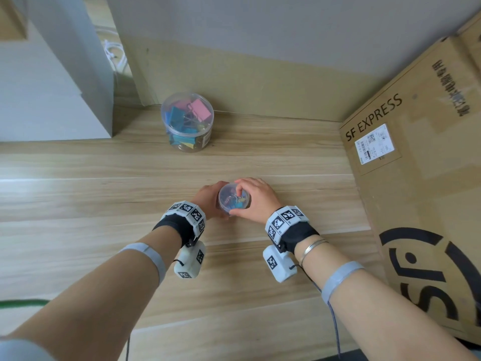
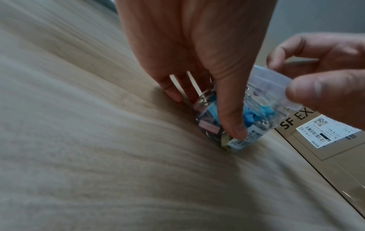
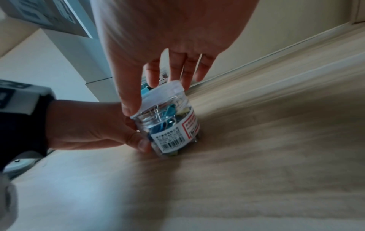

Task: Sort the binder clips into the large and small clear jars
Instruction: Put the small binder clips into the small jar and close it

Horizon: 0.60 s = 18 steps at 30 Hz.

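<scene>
The small clear jar [image 1: 233, 201] [image 2: 262, 118] [image 3: 169, 125] stands on the wooden table, filled with small coloured binder clips. My left hand [image 1: 209, 198] [image 2: 207, 100] [image 3: 110, 129] grips its body from the left, thumb down its side. My right hand [image 1: 256, 198] [image 3: 156, 87] [image 2: 324, 81] holds the jar's clear lid [image 3: 158, 95] [image 2: 276, 84] by its rim, thumb and fingers curled round it, on top of the jar. The large clear jar [image 1: 187, 121] stands at the back with large pink, blue and yellow clips inside and a clear lid on it.
A big SF EXPRESS cardboard box [image 1: 416, 162] [image 2: 308, 140] takes up the right side of the table. White boxes [image 1: 52, 95] [image 3: 65, 51] stand at the back left. A grey wall runs along the far edge.
</scene>
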Tool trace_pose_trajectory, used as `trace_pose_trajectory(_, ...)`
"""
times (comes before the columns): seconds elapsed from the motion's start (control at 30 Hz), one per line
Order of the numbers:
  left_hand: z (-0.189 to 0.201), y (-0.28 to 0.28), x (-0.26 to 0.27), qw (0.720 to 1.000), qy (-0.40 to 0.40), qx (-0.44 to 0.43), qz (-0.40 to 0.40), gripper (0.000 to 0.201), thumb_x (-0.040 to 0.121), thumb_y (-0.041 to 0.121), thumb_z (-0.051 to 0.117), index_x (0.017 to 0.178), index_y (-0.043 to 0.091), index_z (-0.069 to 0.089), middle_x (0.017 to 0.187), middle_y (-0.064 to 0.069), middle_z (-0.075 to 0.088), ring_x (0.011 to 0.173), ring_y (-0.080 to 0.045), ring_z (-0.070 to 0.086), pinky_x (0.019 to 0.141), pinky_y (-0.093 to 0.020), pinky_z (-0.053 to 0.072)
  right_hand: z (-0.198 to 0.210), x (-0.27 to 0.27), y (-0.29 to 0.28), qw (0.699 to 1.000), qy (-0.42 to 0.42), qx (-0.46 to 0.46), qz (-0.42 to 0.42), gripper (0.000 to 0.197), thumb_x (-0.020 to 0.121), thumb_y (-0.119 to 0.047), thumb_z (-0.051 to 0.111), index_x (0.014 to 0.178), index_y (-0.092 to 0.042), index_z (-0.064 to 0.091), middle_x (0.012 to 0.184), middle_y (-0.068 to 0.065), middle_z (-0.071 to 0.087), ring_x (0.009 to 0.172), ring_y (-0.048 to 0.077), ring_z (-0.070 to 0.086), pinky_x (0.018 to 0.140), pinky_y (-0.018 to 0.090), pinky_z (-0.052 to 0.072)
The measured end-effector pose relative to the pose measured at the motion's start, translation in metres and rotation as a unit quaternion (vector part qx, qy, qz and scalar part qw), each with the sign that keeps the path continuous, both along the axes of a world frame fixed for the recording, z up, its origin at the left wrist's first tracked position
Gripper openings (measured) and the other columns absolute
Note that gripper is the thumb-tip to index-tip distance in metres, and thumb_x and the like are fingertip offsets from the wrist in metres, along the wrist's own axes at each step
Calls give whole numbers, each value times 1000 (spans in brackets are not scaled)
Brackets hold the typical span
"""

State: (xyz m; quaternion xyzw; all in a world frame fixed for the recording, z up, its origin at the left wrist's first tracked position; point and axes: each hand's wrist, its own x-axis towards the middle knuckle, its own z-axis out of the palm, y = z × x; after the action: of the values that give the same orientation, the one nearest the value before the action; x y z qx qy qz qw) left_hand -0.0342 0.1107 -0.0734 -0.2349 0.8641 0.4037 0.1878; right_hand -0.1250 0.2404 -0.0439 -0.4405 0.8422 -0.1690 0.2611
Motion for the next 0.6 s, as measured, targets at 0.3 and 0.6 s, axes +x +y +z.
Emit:
trace_pose_trajectory(0.3, 0, -1, -1, 1000, -4, -5, -6, 74, 64, 20, 81, 129, 13, 44, 123, -8, 61, 114, -27, 55, 95, -33, 43, 10, -4, -12, 991, 32, 97, 92, 79, 69, -39, 76, 138, -27, 39, 131, 0, 44, 119, 18, 46, 97, 29, 41)
trace_pose_trajectory(0.6, 3, -4, 0, 1000, 4, 9, -19, 77, 63, 18, 82, 130, 16, 44, 123, -8, 61, 115, -28, 55, 95, -34, 42, 15, 12, -23, 961, 184, 188, 82, 81, 69, -65, 64, 123, -11, 39, 118, 8, 48, 95, 25, 60, 63, 31, 42)
